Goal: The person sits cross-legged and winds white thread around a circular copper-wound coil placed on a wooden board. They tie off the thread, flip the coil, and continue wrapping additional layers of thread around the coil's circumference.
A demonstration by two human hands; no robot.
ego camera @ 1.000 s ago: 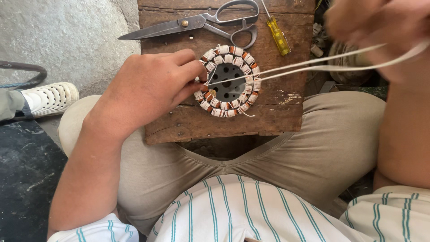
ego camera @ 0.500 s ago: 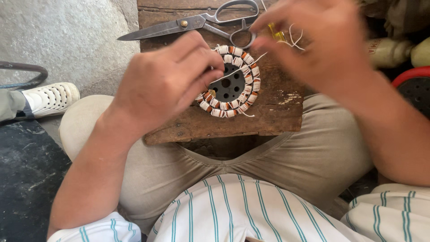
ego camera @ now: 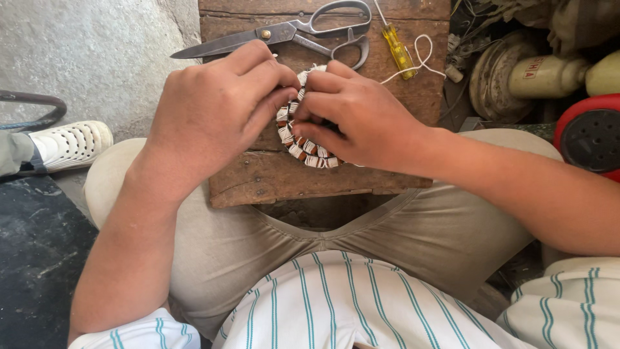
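A ring-shaped motor stator (ego camera: pixel 298 146) with several white and copper-brown coils lies on a worn wooden block (ego camera: pixel 310 181) between my knees. My left hand (ego camera: pixel 216 110) presses on its left side with the fingers curled over the coils. My right hand (ego camera: pixel 352 116) covers the middle and right of the ring, fingertips pinched against the coils beside the left fingers. A white string (ego camera: pixel 416 61) runs from under my right hand toward the back of the block. Most of the stator is hidden under both hands.
Large steel scissors (ego camera: pixel 290 32) and a yellow-handled screwdriver (ego camera: pixel 397 45) lie at the back of the block. Motor parts and a red round casing (ego camera: pixel 591 132) crowd the right. A white perforated shoe (ego camera: pixel 68 145) sits on the left floor.
My right hand, which had pulled the string out to the right, has come down onto the stator. The string is now slack. My left hand stays on the ring.
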